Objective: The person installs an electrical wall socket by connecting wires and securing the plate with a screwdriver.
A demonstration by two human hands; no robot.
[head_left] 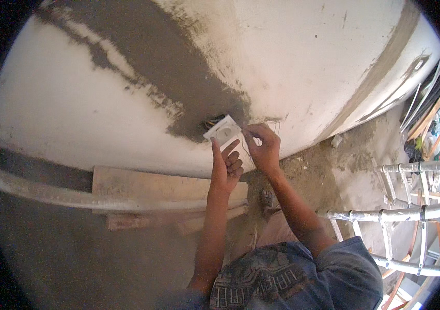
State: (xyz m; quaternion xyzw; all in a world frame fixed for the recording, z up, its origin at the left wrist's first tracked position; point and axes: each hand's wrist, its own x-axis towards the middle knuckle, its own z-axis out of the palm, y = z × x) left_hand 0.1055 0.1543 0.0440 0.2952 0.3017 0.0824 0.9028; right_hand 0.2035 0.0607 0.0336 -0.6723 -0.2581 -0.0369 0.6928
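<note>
My left hand [228, 168] holds a white wall socket [225, 133] with a round recess, thumb and index finger along its lower edge and the other fingers curled. The socket sits tilted in front of a dark opening in the wall, where some wires [211, 123] show behind its upper left corner. At the socket's right edge, my right hand [265, 149] is closed in a pinch. What its fingertips grip is too small to make out. A thin white loop [277, 124] shows just beyond that hand, against the wall.
A grey plaster strip [168, 67] runs down the white wall [277, 46] to the opening. Boards [127, 181] and a long pale bar [49, 192] lie at the left. A metal ladder [385, 214] and a pile of pipes and wood [431, 113] are at the right.
</note>
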